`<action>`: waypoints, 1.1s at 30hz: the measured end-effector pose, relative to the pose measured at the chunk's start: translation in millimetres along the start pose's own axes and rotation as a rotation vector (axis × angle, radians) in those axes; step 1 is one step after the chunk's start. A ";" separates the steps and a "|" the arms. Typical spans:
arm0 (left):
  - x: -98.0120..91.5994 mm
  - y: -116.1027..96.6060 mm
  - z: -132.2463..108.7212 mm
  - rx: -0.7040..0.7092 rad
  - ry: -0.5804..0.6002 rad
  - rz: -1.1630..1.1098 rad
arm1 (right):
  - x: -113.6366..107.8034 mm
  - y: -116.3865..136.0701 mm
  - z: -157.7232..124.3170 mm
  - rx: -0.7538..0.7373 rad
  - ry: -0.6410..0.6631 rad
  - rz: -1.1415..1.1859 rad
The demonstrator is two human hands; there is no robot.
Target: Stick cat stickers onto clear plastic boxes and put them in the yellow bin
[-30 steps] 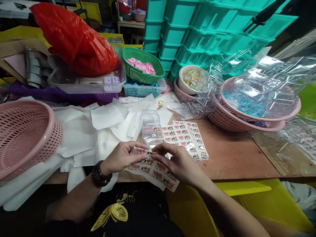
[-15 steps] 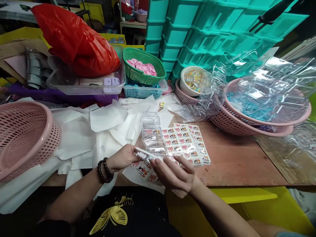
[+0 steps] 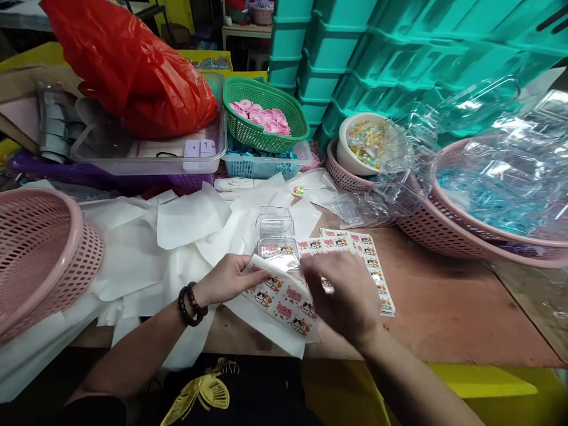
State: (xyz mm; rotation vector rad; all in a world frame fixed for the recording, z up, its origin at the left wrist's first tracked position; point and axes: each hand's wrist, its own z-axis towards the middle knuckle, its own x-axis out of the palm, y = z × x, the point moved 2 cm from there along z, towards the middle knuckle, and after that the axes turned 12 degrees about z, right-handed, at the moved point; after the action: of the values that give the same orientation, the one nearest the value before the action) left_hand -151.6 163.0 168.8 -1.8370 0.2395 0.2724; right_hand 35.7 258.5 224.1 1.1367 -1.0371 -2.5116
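Note:
My left hand point(image 3: 228, 278), a dark bead bracelet on its wrist, pinches the upper edge of a sticker sheet point(image 3: 279, 299) printed with small cat pictures. My right hand point(image 3: 344, 293) lies over the right part of that sheet, smeared by motion, so its fingers cannot be read. Just beyond the hands stand small clear plastic boxes point(image 3: 276, 236), some with a sticker on the lid. More sticker sheets point(image 3: 370, 260) lie flat on the brown table point(image 3: 444, 302) to the right.
White backing papers point(image 3: 177, 231) are heaped to the left. A pink basket point(image 3: 39, 254) sits far left; pink baskets point(image 3: 444, 236) of clear packaging at right. Behind are a green basket point(image 3: 266, 112) of pink pieces, a red bag point(image 3: 128, 71), a clear tub and teal crates point(image 3: 377, 53).
The left hand has lifted and turned the sticker sheet, then lowered it again. The right hand moved from the sheet's edge across to its right part. The view shifted slightly closer.

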 end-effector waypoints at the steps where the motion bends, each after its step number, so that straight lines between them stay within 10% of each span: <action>1: -3.1 -0.6 2.3 0.041 -0.033 0.050 | -2.2 -12.9 12.5 0.151 -0.056 0.075; 8: -11.5 -3.2 14.8 0.239 -0.175 0.391 | 17.3 -87.9 67.9 0.687 0.123 0.523; 33: -7.2 7.5 30.1 0.267 -0.002 0.388 | 35.0 -82.9 64.3 0.601 0.150 0.054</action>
State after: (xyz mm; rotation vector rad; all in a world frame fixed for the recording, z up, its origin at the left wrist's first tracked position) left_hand -162.6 190.1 156.0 -1.5171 0.6045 0.4871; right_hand -26.1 337.6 177.7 1.3821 -1.8132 -2.0789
